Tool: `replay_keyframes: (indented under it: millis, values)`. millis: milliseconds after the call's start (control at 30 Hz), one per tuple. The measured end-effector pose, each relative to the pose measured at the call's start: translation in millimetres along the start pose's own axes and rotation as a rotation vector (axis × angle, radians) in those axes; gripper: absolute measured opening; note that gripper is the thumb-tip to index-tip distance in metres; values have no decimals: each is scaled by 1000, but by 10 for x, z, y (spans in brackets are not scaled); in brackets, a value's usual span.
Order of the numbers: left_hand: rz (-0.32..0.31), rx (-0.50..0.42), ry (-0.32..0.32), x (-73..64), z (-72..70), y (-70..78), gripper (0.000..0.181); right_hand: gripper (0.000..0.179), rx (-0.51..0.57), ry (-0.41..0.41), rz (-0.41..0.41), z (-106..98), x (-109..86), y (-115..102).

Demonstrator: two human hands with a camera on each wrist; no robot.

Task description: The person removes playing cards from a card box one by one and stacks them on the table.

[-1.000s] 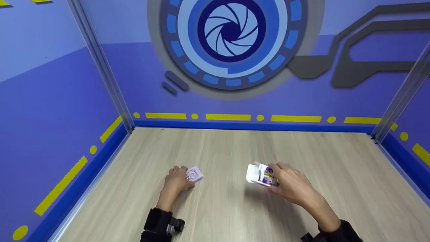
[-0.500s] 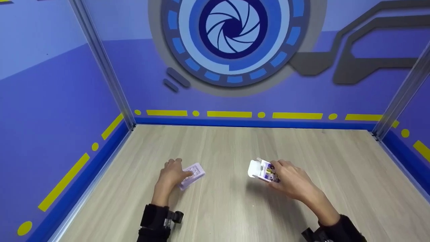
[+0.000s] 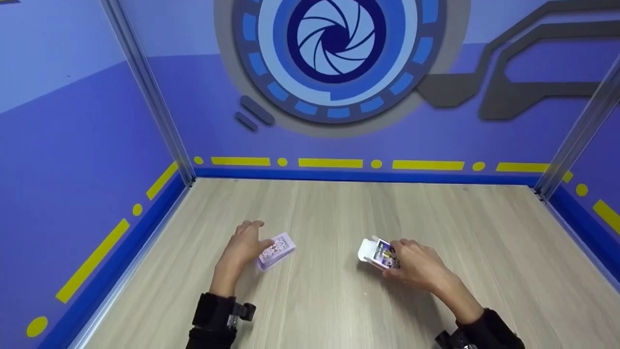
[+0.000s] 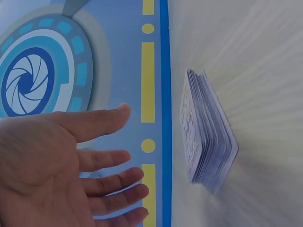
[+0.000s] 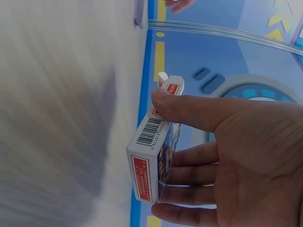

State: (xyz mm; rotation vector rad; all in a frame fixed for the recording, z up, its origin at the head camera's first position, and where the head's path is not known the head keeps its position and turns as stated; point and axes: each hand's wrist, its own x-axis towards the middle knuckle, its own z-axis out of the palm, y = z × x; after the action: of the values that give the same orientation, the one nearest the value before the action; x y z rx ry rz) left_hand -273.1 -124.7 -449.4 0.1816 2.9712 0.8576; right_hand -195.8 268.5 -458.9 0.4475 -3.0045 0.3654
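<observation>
A deck of playing cards (image 3: 277,249) with a patterned pale back lies stacked on the table, left of centre. In the left wrist view the deck (image 4: 208,132) shows its layered edges, slightly fanned. My left hand (image 3: 240,247) is over its left side with fingers spread, and a gap separates hand and cards in the wrist view. On the right, my right hand (image 3: 419,264) grips a card box (image 3: 386,254) between thumb and fingers. The box's white flap (image 3: 366,249) hangs open toward the left. A barcode shows on the box's side (image 5: 150,131) in the right wrist view.
The wooden table (image 3: 329,218) is enclosed by a blue printed back wall (image 3: 203,111) and side walls. Metal posts (image 3: 150,92) stand at the back corners. Black wrist cameras (image 3: 240,312) are strapped to both arms.
My left hand has let go of the deck and drawn back to the left, uncovering the cards on the table. My right hand keeps the box, now slightly lower.
</observation>
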Motion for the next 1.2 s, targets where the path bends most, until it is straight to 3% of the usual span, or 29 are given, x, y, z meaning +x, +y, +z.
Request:
replay_keyframes:
  millis: [233,567,800,1200]
  values:
    - [78,16,53,-32,-59,-54,53,65,-5,-27,24,138,-2,-24]
    - [83,22,76,-120,-27,-66,52,67,-4,-42,-4,298,-5,-55]
    - [86,53,66,-132,-29,-23,53,78,4,-48,-5,322,-30,-50]
    - [96,64,72,-147,-78,-46,53,71,10,-117,49,272,-55,5]
